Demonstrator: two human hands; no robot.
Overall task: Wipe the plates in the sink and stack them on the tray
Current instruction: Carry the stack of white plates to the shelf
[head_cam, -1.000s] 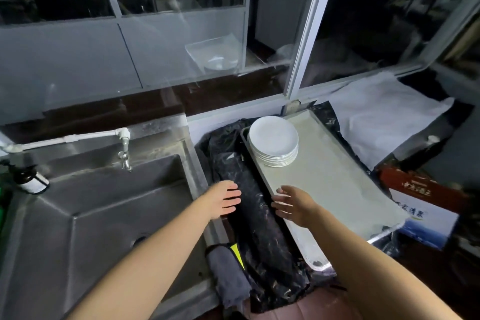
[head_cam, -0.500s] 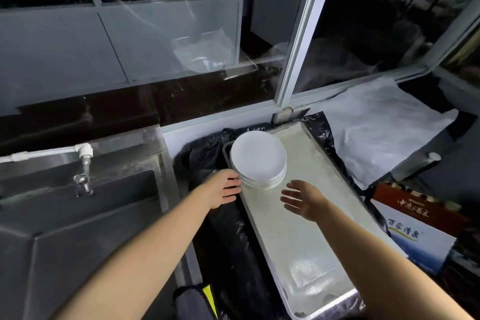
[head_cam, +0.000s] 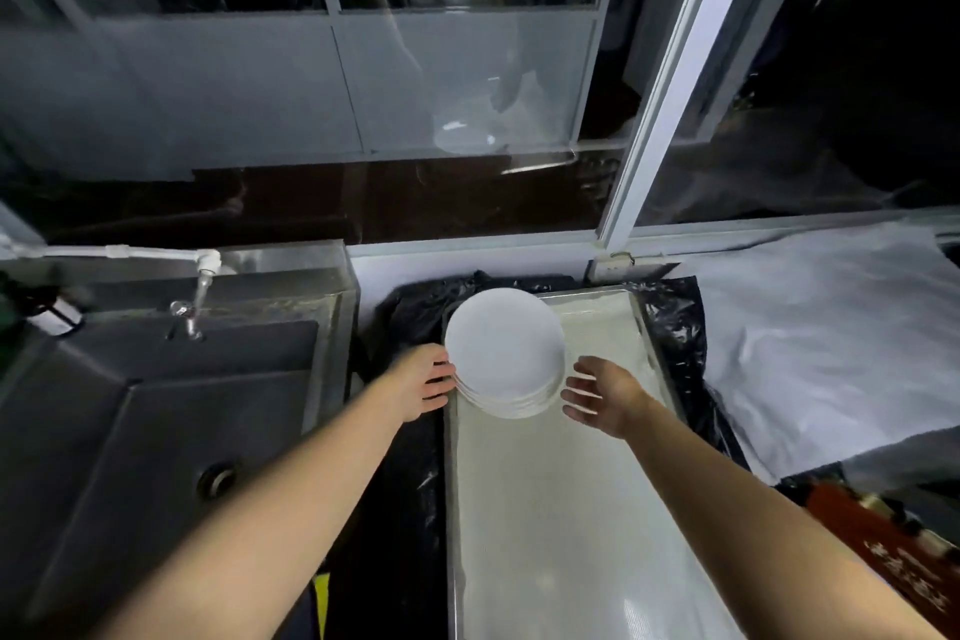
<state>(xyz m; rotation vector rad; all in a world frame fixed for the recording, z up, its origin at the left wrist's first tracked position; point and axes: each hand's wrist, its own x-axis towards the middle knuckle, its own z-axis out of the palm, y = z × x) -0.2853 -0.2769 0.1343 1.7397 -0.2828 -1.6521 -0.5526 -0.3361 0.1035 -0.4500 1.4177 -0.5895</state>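
Hands, left (head_cam: pixel 423 382) and right (head_cam: pixel 602 395), open, flanking one plate stack (head_cam: pixel 504 351), one tray (head_cam: pixel 571 509).

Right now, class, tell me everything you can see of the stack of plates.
The stack of plates is plain white, round and glossy, perhaps ceramic, with several rims showing at its near edge, neatly aligned. It sits flat at the far left corner of the pale tray, which lies on black plastic right of the sink. The left hand has fingertips at the stack's left edge, seemingly touching. The right hand is open just off its right edge, apart.
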